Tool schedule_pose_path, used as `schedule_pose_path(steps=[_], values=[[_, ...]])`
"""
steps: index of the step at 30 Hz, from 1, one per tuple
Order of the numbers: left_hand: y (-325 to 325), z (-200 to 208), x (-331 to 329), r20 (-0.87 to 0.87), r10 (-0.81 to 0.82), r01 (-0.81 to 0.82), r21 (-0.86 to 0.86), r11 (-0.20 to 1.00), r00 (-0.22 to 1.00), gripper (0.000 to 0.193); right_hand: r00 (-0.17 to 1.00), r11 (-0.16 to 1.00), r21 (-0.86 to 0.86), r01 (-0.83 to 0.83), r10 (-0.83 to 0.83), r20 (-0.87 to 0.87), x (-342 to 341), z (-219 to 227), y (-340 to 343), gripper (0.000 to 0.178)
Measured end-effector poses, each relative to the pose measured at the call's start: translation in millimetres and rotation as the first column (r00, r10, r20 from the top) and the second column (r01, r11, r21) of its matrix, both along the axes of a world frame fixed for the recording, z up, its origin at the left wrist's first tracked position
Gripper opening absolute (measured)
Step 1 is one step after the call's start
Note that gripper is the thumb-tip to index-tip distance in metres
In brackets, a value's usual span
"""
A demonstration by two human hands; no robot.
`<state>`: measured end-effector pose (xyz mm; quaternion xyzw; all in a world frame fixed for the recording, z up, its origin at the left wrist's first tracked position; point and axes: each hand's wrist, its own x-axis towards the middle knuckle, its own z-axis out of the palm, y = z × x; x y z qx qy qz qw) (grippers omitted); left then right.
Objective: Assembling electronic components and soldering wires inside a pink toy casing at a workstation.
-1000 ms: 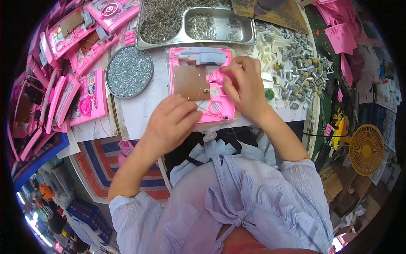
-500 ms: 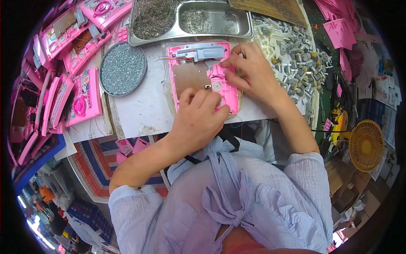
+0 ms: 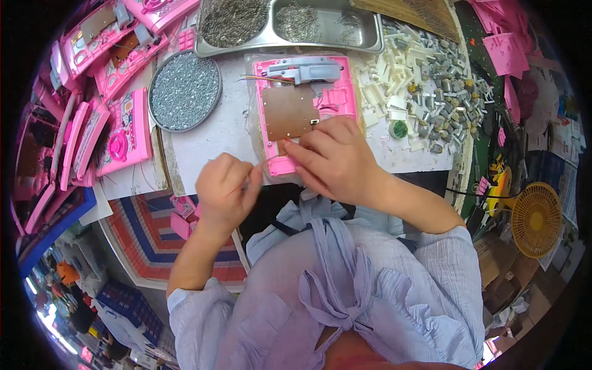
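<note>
A pink plastic toy casing [image 3: 349, 102] lies open side up on the table. It holds a brown circuit board [image 3: 287, 111], a grey plastic mechanism [image 3: 308, 71] along its far edge and thin coloured wires [image 3: 266, 78] sticking out left. My right hand [image 3: 342, 160] reaches over the casing's near right part and hides it; its fingertips are pinched together near the near-left corner, their contents hidden. Just left of that corner, off the casing, my left hand [image 3: 225, 188] is closed with thumb and forefinger together on what looks like a thin wire [image 3: 269, 161] running toward the right fingertips.
A round dish of small silvery screws [image 3: 185, 91] stands left of the casing. Beyond it sits a steel tray [image 3: 290, 47] with small metal parts. White plastic pieces and small motors [image 3: 441, 102] are heaped at right. Several pink casings [image 3: 126, 132] are stacked at left.
My left hand has moved left and nearer, off the casing. My right hand has come from the casing's right edge to its near part. The white and motor heap shows more fully.
</note>
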<state>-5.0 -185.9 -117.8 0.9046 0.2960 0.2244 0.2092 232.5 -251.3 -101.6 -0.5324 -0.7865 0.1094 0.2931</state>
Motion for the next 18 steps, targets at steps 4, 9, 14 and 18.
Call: schedule_pose_path(steps=[4,9,14,18], values=[[-36,-8,1,-0.144,-0.116,0.088,-0.187,0.978,0.983,0.013,0.999,0.999,0.041,-0.019,0.018,0.026,-20,-5,2,0.031],[-40,1,-3,-0.231,-0.406,0.323,-0.325,0.889,0.884,0.018,0.998,1.0,0.002,0.001,-0.001,0.057,-26,-7,0,0.026],[21,32,10,0.063,-0.307,0.311,-0.314,0.897,0.95,0.021,0.992,0.998,-0.057,-0.037,0.044,0.119,-25,2,1,0.025],[37,-3,12,0.164,-0.378,0.405,-0.191,0.894,0.911,0.02,0.944,0.944,-0.067,-0.322,0.315,-0.094,43,16,21,0.024]])
